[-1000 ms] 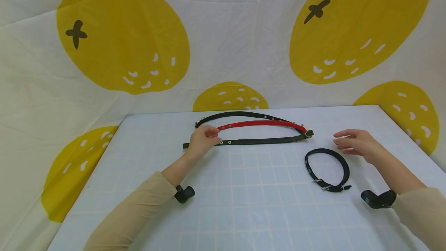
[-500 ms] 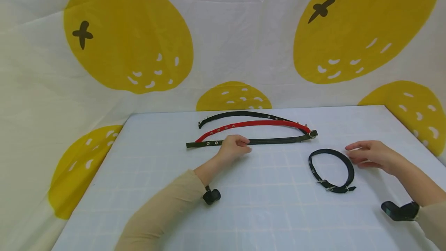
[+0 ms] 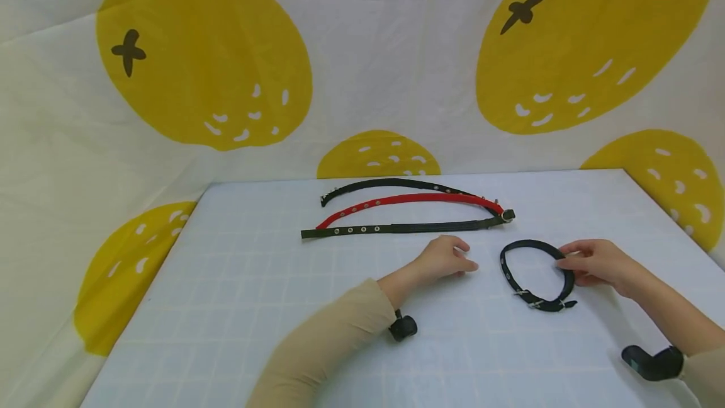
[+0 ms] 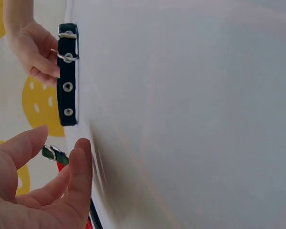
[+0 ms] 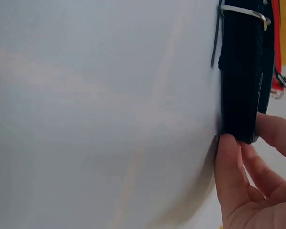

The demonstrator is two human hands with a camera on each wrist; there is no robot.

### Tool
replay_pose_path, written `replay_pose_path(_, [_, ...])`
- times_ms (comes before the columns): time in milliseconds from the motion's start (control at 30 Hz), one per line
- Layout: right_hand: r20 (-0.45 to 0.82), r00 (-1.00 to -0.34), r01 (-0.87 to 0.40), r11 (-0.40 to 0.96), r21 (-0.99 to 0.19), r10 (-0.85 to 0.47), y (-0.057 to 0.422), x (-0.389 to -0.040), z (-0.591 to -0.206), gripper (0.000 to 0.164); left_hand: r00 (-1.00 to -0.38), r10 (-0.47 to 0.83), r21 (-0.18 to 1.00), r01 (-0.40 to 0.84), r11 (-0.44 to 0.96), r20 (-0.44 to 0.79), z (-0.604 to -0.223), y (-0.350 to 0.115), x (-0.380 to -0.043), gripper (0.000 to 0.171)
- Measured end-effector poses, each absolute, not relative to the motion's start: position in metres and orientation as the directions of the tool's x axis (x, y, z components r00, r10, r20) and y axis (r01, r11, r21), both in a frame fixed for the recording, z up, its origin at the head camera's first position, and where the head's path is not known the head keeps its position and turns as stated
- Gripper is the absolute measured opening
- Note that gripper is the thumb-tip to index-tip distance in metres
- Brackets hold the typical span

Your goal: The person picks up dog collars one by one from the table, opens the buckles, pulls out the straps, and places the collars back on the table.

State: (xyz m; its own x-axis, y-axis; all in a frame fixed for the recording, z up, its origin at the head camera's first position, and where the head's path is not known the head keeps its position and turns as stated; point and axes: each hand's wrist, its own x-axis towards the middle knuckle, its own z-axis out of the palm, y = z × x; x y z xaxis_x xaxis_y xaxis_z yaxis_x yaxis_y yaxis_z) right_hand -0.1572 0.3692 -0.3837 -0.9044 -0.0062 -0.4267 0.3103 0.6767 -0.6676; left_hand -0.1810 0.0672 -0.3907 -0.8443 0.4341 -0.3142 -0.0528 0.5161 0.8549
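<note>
A black collar [image 3: 529, 243], buckled into a loop, stands on its edge at the right of the table. My right hand [image 3: 603, 265] pinches its right side between thumb and fingers; the right wrist view shows the thumb [image 5: 230, 155] against the band's outer face. Metal eyelets and a ring show on the collar [image 4: 67, 76] in the left wrist view. Left of the loop, my left hand [image 3: 442, 258] hovers over the table, thumb and fingers spread apart with nothing between them. Behind it lie three unfastened collars: dark green [image 3: 430, 227], red [image 3: 408, 198] and black [image 3: 391, 182].
The pale checked table [image 3: 238, 307] ends at a back edge just behind the three long collars. A white cloth [image 3: 391, 49] printed with yellow fruit hangs behind and at the left. Each wrist carries a small black camera [image 3: 403, 328].
My left hand has moved right, off the dark green and red collars, towards the looped collar. The right hand has come down and taken hold of the looped collar's right side.
</note>
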Motion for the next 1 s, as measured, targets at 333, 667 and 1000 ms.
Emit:
replay_pose_path(333, [-0.362, -0.931, 0.28, 0.705, -0.652, 0.035, 0.35, -0.152, -0.385, 0.052, -0.852, 0.437, 0.857, -0.027, 0.515, -0.289, -0.392, 0.097, -0.168, 0.035])
replay_pose_path(667, [-0.373, -0.928, 0.273, 0.684, -0.676, 0.002, 0.328, -0.15, -0.379, 0.042, -0.855, 0.436, 0.867, -0.03, 0.498, -0.28, -0.393, 0.087, -0.165, 0.033])
replay_pose_path(1000, [-0.349, -0.936, 0.231, 0.664, -0.711, -0.048, 0.293, -0.154, -0.366, 0.04, -0.837, 0.437, 0.898, -0.136, 0.418, -0.33, -0.395, 0.053, -0.165, 0.048])
